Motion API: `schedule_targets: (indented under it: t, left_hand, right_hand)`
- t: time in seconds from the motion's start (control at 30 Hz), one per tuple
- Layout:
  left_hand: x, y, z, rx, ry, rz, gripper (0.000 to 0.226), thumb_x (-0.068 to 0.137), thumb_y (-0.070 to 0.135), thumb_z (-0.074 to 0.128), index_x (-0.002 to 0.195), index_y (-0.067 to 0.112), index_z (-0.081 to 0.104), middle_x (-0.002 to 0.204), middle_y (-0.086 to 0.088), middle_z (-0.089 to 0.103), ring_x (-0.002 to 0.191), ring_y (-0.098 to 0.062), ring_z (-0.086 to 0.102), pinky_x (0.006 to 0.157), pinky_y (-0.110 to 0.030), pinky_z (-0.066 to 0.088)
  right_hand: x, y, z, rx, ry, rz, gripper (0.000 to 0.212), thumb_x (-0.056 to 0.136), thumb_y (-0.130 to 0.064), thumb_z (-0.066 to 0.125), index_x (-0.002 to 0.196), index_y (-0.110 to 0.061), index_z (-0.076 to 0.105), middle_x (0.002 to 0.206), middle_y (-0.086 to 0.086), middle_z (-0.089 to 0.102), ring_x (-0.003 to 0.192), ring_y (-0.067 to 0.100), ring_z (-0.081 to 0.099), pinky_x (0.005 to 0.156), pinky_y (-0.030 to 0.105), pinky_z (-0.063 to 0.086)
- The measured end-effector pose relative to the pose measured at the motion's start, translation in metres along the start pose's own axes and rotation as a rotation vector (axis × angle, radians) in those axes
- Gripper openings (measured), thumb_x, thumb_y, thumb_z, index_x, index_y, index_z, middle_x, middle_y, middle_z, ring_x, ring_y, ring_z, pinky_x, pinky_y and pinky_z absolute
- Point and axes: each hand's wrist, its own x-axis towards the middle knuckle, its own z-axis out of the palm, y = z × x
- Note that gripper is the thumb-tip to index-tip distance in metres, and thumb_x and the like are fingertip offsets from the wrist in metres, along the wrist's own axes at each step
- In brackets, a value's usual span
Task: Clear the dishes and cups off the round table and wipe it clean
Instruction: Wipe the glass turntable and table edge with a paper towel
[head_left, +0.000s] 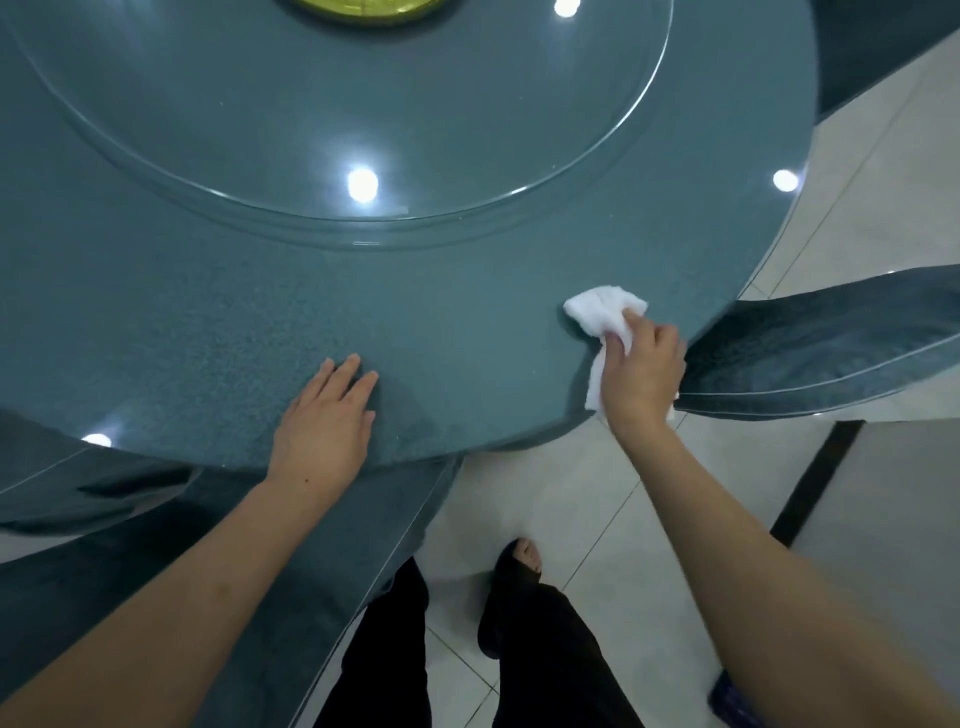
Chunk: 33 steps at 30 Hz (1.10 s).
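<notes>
The round teal table (208, 332) fills the upper view, with a glass turntable (363, 104) in its middle. No dishes or cups show on the part I see. My right hand (641, 371) grips a crumpled white cloth (602, 309) and holds it against the tabletop near the right front rim; one end of the cloth hangs below the hand. My left hand (324, 421) rests flat on the table near the front edge, fingers straight, holding nothing.
A yellow-green object (363, 10) sits at the turntable's centre, cut off by the top edge. Teal curved chair backs (831, 343) stand at the right and lower left of the table. Pale floor tiles (545, 499) and my legs lie below.
</notes>
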Motion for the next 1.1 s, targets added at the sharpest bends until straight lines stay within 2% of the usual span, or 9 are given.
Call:
schedule_targets:
  t: [0.1,0.23,0.3,0.53,0.63,0.8,0.97,1.03,1.1]
  left_hand:
    - [0.003,0.001,-0.001,-0.01,-0.004,-0.015,0.05,0.106,0.026,0.047,0.154,0.017,0.042,0.167,-0.002,0.028,0.156,-0.027,0.021,0.122,-0.048,0.031]
    - [0.002,-0.003,-0.002,-0.006,0.015,-0.034,0.048,0.105,0.023,0.046,0.153,0.016,0.044,0.164,-0.004,0.035,0.153,-0.028,0.028,0.122,-0.046,0.031]
    - [0.004,-0.002,-0.002,0.006,0.036,-0.039,0.048,0.104,0.023,0.047,0.152,0.016,0.045,0.163,-0.006,0.038,0.151,-0.03,0.031,0.12,-0.049,0.033]
    - [0.038,0.039,-0.013,0.001,0.055,-0.006,0.055,0.103,0.034,0.052,0.155,0.022,0.039,0.166,-0.005,0.029,0.155,-0.029,0.023,0.121,-0.05,0.031]
    - [0.061,0.056,-0.02,0.01,0.037,0.013,0.063,0.102,0.041,0.054,0.159,0.024,0.031,0.17,-0.007,0.018,0.156,-0.03,0.015,0.122,-0.053,0.027]
    - [0.084,0.068,-0.027,-0.016,-0.15,-0.098,0.108,0.083,0.069,0.068,0.163,0.029,0.008,0.171,0.001,-0.011,0.158,-0.025,-0.006,0.119,-0.066,0.017]
    - [0.09,0.08,-0.022,0.052,-0.214,-0.154,0.128,0.072,0.074,0.073,0.162,0.03,-0.007,0.169,0.001,-0.023,0.157,-0.027,-0.016,0.118,-0.072,0.016]
    - [0.091,0.08,-0.021,0.048,-0.213,-0.164,0.128,0.072,0.073,0.073,0.162,0.031,-0.008,0.168,0.002,-0.025,0.156,-0.027,-0.018,0.118,-0.072,0.015]
    - [0.093,0.078,-0.02,0.041,-0.216,-0.173,0.128,0.072,0.073,0.073,0.162,0.032,-0.007,0.168,0.003,-0.026,0.156,-0.026,-0.019,0.118,-0.072,0.014]
  right_hand:
    - [-0.046,-0.069,0.023,0.113,0.037,0.132,0.039,0.082,-0.007,0.073,0.121,-0.008,0.068,0.094,0.02,0.056,0.084,0.04,0.054,0.073,0.047,0.048]
    - [-0.121,-0.104,0.01,0.236,-0.287,-0.549,0.041,0.083,-0.006,0.071,0.123,-0.012,0.068,0.098,0.014,0.061,0.082,0.032,0.053,0.073,0.042,0.046]
    - [-0.095,-0.069,0.005,0.274,-0.319,-0.619,0.041,0.083,-0.008,0.074,0.123,-0.013,0.068,0.099,0.013,0.061,0.083,0.033,0.054,0.075,0.042,0.046]
    - [0.088,-0.006,0.025,0.203,-0.105,0.053,0.033,0.099,-0.022,0.056,0.13,-0.01,0.063,0.119,0.023,0.052,0.113,0.041,0.049,0.1,0.05,0.043]
    - [0.062,-0.064,0.034,0.324,-0.109,0.163,0.011,0.1,-0.026,0.059,0.102,-0.015,0.061,0.103,0.01,0.057,0.106,0.036,0.057,0.092,0.042,0.044]
    - [-0.025,-0.071,0.018,0.298,-0.318,-0.74,0.024,0.091,-0.014,0.068,0.113,-0.01,0.073,0.099,0.014,0.063,0.087,0.034,0.057,0.081,0.043,0.048]
    - [0.123,0.017,0.024,0.135,-0.143,-0.22,0.03,0.092,-0.043,0.06,0.097,-0.013,0.064,0.095,0.011,0.06,0.088,0.029,0.06,0.081,0.036,0.049]
    - [0.172,0.028,0.031,0.089,-0.075,0.018,0.03,0.096,-0.035,0.056,0.113,-0.01,0.061,0.109,0.009,0.052,0.106,0.033,0.058,0.085,0.014,0.043]
    - [0.188,0.011,0.046,0.163,-0.079,0.148,0.035,0.1,-0.023,0.049,0.13,-0.008,0.059,0.125,0.017,0.049,0.122,0.036,0.048,0.101,0.022,0.038]
